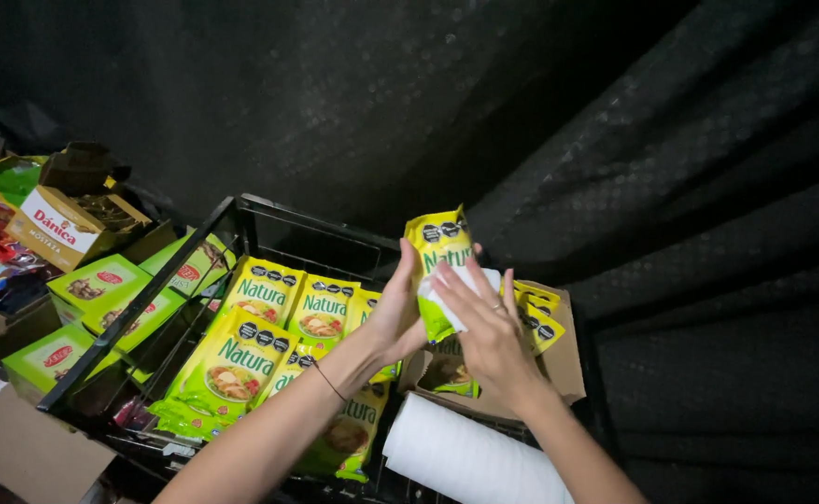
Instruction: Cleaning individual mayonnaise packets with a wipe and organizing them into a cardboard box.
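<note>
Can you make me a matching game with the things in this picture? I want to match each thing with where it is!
Things:
1. yellow pouch
2. white paper roll
3. pile of pouches
4. cardboard box

Places:
A. lying in the black crate
B. held up between the left hand and the right hand
C. at the bottom, under the right forearm
D. behind the hands, with more pouches inside

Pairs: 1-B, 2-C, 3-A, 4-D
</note>
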